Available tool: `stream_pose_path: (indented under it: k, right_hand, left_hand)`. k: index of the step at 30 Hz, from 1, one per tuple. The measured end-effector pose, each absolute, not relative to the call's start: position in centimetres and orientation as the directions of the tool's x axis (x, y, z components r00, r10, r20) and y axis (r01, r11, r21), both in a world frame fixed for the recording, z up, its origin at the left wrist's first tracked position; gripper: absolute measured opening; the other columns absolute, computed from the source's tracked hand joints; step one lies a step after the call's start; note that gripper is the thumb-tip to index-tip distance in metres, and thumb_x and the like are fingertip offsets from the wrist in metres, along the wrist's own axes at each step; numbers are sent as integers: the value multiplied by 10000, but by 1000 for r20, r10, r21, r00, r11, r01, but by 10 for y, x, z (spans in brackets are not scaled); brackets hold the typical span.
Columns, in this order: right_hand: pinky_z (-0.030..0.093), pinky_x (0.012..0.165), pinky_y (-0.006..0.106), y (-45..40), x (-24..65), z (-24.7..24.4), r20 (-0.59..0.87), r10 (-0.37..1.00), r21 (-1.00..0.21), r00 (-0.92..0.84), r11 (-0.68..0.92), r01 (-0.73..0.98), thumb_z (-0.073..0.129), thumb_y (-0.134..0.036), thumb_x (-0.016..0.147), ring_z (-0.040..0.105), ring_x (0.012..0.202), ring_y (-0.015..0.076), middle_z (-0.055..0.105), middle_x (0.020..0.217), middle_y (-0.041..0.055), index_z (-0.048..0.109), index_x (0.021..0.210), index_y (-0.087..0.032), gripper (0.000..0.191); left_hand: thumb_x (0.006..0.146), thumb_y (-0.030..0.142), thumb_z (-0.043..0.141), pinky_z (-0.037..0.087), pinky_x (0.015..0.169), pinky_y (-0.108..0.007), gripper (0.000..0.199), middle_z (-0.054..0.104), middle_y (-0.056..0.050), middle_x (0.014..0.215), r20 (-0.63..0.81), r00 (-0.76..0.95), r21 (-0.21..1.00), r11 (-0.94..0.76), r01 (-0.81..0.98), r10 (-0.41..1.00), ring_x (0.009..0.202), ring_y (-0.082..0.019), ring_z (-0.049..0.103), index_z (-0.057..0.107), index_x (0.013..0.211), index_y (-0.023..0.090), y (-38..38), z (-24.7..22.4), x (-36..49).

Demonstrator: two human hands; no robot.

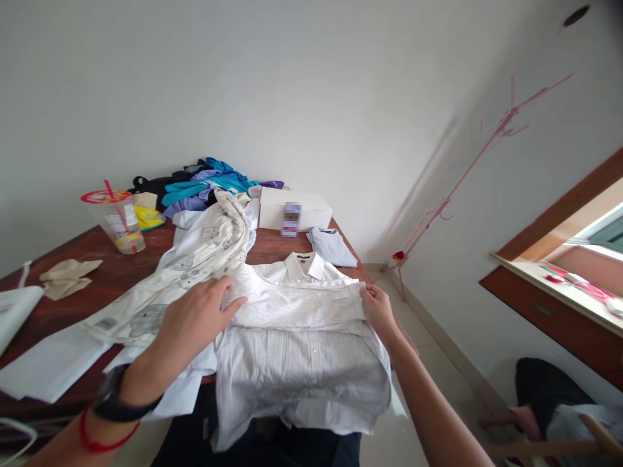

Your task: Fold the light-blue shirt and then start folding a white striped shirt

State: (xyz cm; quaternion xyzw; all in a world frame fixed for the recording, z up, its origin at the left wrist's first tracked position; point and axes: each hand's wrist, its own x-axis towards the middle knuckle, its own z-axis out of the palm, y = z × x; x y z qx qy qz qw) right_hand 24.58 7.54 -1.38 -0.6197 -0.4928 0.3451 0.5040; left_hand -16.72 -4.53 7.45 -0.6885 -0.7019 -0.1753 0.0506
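A white striped button-up shirt [302, 353] lies across the front of the table, its collar [304, 264] pointing away from me and its hem hanging over the near edge. One sleeve [296, 305] stretches sideways over the chest. At the sleeve's left end, near the shoulder, my left hand [204, 314] grips the fabric, thumb apart from the curled fingers. My right hand [378, 310] pinches the cuff at the other end. Left of the shirt, partly under my left forearm, lies a cream garment with grey animal prints [195, 266].
Piled clothes [209, 185] and a white box [311, 207] stand at the back. A folded grey garment [331, 246] lies at the right edge. On the left are a plastic cup with a straw [119, 224], crumpled brown paper [68, 277] and white sheets [53, 360].
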Motion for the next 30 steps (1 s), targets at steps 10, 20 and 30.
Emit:
stream_pose_path:
  k: [10,20,30]
  right_hand:
    - [414,534,288,69,256,3,-4,951,-998,309,-23,60,753,-458,604,564,571,178,657,650,10,682,795,-192,335]
    - [432,596,302,75,266,-26,108,948,-928,299,-12,373,682,-456,682,637,688,233,732,743,69,715,863,-188,326]
    - [457,579,296,73,254,8,37,971,-997,237,21,72,806,-491,650,629,646,205,742,775,67,711,936,-166,444]
  left_hand:
    - [981,523,570,282,1231,-536,635,360,-170,1647,145,403,158,-423,892,904,1529,-354,326,504,1532,213,31,-3,-173]
    - [909,745,527,252,1217,-560,779,415,-158,1624,218,316,72,-339,938,923,1515,-395,335,508,1533,280,27,-13,-176]
    - [1009,566,456,332,1183,-537,601,534,-162,1535,208,295,145,-328,933,932,1497,-381,369,567,1469,196,42,3,-179]
